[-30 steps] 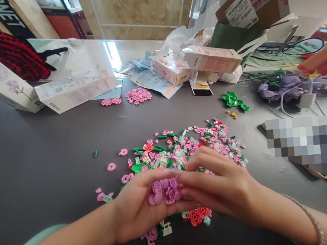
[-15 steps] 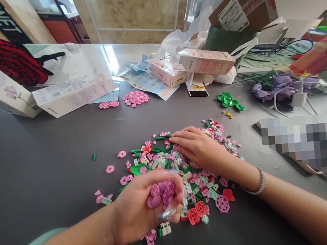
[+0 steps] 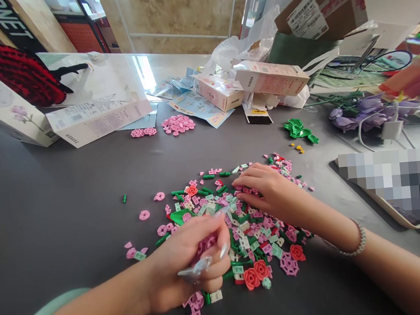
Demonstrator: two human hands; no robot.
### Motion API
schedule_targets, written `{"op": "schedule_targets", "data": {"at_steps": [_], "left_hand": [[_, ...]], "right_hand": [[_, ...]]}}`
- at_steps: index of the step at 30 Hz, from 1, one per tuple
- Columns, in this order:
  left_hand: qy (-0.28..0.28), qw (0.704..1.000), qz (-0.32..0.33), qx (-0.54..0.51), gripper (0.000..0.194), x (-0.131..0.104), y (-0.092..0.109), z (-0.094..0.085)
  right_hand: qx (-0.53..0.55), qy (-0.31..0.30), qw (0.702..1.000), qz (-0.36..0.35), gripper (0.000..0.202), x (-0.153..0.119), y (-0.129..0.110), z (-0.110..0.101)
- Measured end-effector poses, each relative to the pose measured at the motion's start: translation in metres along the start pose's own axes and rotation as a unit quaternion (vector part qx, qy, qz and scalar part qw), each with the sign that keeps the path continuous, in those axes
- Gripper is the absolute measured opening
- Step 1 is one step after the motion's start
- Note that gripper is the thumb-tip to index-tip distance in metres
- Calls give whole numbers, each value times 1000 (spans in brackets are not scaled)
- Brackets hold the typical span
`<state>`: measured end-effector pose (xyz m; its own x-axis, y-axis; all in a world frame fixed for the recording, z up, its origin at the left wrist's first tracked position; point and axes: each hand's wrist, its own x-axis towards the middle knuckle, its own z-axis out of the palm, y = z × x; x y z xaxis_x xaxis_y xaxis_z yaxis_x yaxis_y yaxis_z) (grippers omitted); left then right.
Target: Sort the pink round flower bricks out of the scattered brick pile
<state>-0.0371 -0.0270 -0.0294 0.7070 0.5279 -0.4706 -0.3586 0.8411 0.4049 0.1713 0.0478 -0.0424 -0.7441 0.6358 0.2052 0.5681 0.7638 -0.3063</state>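
Note:
Small building-brick pieces (image 3: pixel 244 242) in pink, mint, green, white and red lie in a loose heap on the dark table. My left hand (image 3: pixel 189 261) is curled closed over the heap's near left side, with pink round brick pieces (image 3: pixel 207 243) partly showing inside the fingers. At the heap's far right, my right hand (image 3: pixel 265 189) rests palm down with fingers extended over the pieces; what lies beneath its palm is hidden. Red rose pieces (image 3: pixel 256 273) and a pink web-shaped piece (image 3: pixel 289 264) sit at the near right of the heap.
Sorted pink pieces (image 3: pixel 178 124) and green leaf pieces (image 3: pixel 298 130) form separate piles farther back. White boxes (image 3: pixel 100 120), pink boxes (image 3: pixel 272 77) and a blue leaflet (image 3: pixel 206 109) stand behind. To the right are purple flowers (image 3: pixel 362 111) and a blurred-out device (image 3: pixel 390 192).
My left fingers have closed further over the pink pieces, which show less now. My right hand has shifted slightly right across the heap. The whole view has moved a little.

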Motion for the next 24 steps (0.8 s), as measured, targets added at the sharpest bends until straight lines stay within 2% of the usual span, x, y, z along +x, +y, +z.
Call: {"op": "schedule_targets", "data": {"at_steps": [4,13,19,24], "left_hand": [[-1,1000,-12,-8,53,-1,1,0],[6,1000,15,-17,39,4,-4,-7],[-42,998,30,-34,29,4,-3,-6],[-39,998,34,-43,31,3,-3,-4]], "right_hand": [[-20,-23,1000,2,23,-3,2,-5],[-10,-38,999,22,24,-6,12,-11],[5,-46,998,35,20,-7,12,-11],[-19,-39,999,24,20,-8,11,-11]]}}
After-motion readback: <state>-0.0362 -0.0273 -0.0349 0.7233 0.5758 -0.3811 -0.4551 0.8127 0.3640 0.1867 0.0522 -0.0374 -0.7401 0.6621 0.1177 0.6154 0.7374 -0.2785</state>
